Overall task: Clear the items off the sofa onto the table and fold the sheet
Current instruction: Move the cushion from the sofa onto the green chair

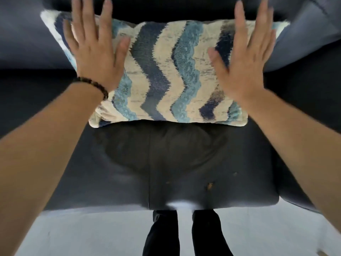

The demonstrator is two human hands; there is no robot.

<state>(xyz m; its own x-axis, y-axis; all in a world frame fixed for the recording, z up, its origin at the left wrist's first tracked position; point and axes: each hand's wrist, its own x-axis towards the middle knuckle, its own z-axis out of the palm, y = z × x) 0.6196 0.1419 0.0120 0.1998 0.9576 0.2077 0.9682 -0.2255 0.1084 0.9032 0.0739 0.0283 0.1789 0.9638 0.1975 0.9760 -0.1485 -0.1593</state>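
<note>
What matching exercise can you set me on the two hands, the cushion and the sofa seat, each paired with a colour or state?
Things:
1 left hand
2 right hand
3 cushion
4 sofa seat

States:
a dark, with small worn spots
b zigzag stripes, blue and cream
c open, bare wrist
d open, beaded bracelet at the wrist

Pairs: 1-d; 2-c; 3-b; 4-a

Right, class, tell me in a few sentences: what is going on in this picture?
A person stands at a dark sofa, reaching toward a rectangular cushion with blue and cream zigzag stripes that leans against its backrest. The left hand, with a dark beaded bracelet at the wrist, and the right hand are spread open, fingers straight, over the cushion's two ends. Neither grips it; whether they touch it is unclear. No sheet or table is in view.
</note>
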